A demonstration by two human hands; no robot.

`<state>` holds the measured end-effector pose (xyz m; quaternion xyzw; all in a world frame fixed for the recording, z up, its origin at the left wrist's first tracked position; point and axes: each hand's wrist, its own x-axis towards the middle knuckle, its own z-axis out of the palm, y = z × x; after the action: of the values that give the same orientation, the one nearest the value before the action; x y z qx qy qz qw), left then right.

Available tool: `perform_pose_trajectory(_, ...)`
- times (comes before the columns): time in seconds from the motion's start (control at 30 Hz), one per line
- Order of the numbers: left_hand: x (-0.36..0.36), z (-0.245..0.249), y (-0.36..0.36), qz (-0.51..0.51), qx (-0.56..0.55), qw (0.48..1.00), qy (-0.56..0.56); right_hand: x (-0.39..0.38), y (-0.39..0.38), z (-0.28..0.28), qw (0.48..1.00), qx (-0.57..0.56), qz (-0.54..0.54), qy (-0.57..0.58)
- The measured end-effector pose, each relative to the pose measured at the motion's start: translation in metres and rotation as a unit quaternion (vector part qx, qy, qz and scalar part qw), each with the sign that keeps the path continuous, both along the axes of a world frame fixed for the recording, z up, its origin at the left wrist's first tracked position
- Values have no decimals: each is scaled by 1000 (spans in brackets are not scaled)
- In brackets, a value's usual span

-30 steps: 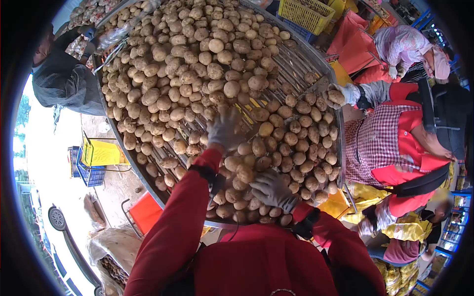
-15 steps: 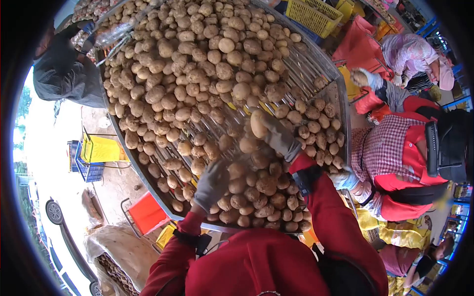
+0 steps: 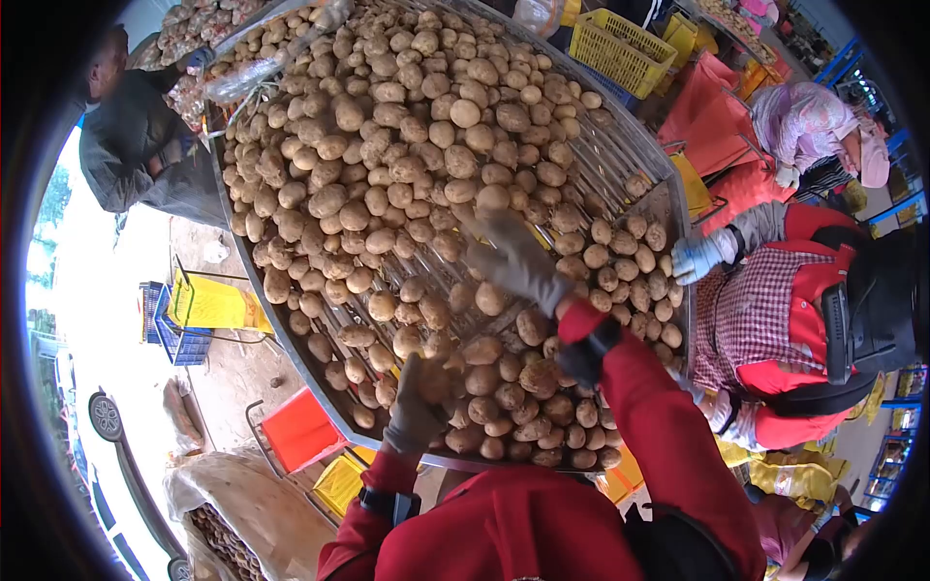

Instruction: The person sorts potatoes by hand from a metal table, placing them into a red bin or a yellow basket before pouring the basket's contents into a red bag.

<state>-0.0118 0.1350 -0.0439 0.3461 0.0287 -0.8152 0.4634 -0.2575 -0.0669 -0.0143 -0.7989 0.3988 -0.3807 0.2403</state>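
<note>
Loose brown potatoes (image 3: 387,165) cover a slatted metal sorting table (image 3: 605,165). My right hand (image 3: 523,259), in a grey glove, reaches over the middle of the slats, its fingers stretched apart and slightly blurred. No potato shows in it; several lie close to its fingertips. Near the table's front edge, my grey-gloved left hand (image 3: 415,407) curls around a potato (image 3: 441,381), whose lower part the fingers hide. Between my forearms, more potatoes (image 3: 504,412) are gathered along the front edge.
A co-worker's blue-gloved hand (image 3: 699,258) is at the table's right rim, beside potatoes in the right corner. Another person (image 3: 145,145) stands at the far left. A yellow crate (image 3: 620,50) is behind; a red seat (image 3: 298,431) stands front left.
My right hand has moved left and away from me, and the potato it held is no longer in it. My left hand has shifted slightly down. The co-worker's gloved hand has come to the rim.
</note>
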Motion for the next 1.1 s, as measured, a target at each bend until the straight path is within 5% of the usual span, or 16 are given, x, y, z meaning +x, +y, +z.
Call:
perform_pose_trajectory(0.17,16,35,32,-7,-44,978,-206,-16,-158,-75,961,-19,-264,82)
perform_pose_trajectory(0.27,26,31,37,35,16,983,-180,13,-154,-72,944,-17,-315,101)
perform_pose_trajectory(0.3,34,30,36,35,-12,994,-105,11,-136,-37,963,91,-200,156)
perform_pose_trajectory(0.33,39,14,36,-28,-106,950,-293,6,-113,3,955,193,-81,211)
perform_pose_trajectory(0.47,23,7,16,-156,-370,660,-635,45,-36,-80,955,59,-22,290)
perform_pose_trajectory(0.53,27,-27,13,-112,-305,796,-511,51,15,-77,943,-59,-11,327)
perform_pose_trajectory(0.57,38,-47,20,-97,-291,807,-505,50,37,-57,960,70,22,270)
perform_pose_trajectory(0.63,58,-87,34,-65,-262,827,-493,43,46,-65,976,9,51,211)
perform_pose_trajectory(0.73,28,-21,52,-143,-390,515,-750,20,-10,-32,973,106,139,154)
perform_pose_trajectory(0.77,29,-14,59,-151,-394,541,-727,12,-28,-16,979,111,88,147)
perform_pose_trajectory(0.8,38,-28,76,-101,-242,812,-522,4,-46,-3,982,117,40,142)
perform_pose_trajectory(0.83,44,-42,91,-56,-139,903,-403,-5,-64,0,992,5,5,130)
perform_pose_trajectory(0.87,49,-57,105,20,-21,959,-283,-9,-86,-25,983,134,-122,39)
perform_pose_trajectory(0.93,50,-6,85,133,61,989,-8,-8,-122,-39,953,153,-241,104)
perform_pose_trajectory(1.07,72,8,81,45,-99,918,-382,23,-134,-68,949,105,-246,165)
perform_pose_trajectory(1.1,75,18,78,92,-78,940,-319,34,-116,-55,929,128,-241,251)
